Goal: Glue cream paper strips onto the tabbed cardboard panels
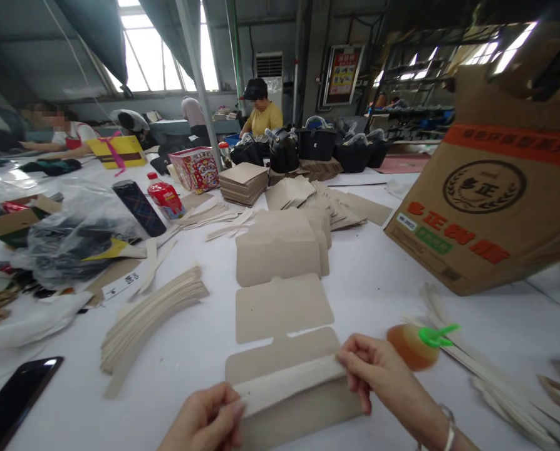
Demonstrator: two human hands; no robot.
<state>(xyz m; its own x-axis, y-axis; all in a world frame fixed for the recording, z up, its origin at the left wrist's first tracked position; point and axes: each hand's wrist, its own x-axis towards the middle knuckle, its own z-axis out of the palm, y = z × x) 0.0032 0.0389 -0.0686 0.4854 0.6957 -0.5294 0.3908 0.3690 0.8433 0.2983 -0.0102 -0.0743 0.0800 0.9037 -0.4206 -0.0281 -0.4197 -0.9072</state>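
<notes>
A pale fabric-like strip (292, 383) is stretched between my two hands, over a grey-brown cardboard panel (303, 418) at the bottom centre. My left hand (209, 416) pinches the strip's left end between thumb and fingers. At the other end, my right hand (367, 369) grips it in the same way, a bracelet on its wrist. More cut panels (282, 307) run in an overlapping row away from me. To the left lies a fanned stack of strips (153, 319). Beside my right hand a bottle of amber liquid (414, 346) with a green nozzle lies on its side.
A large cardboard box (487, 188) stands at right, with loose strips (496, 376) in front. At left are a phone (19, 401), clear plastic bags (77, 232), a dark cylinder (139, 208) and a red bottle (165, 195). Panel stacks (243, 183) and a co-worker (264, 113) are farther back.
</notes>
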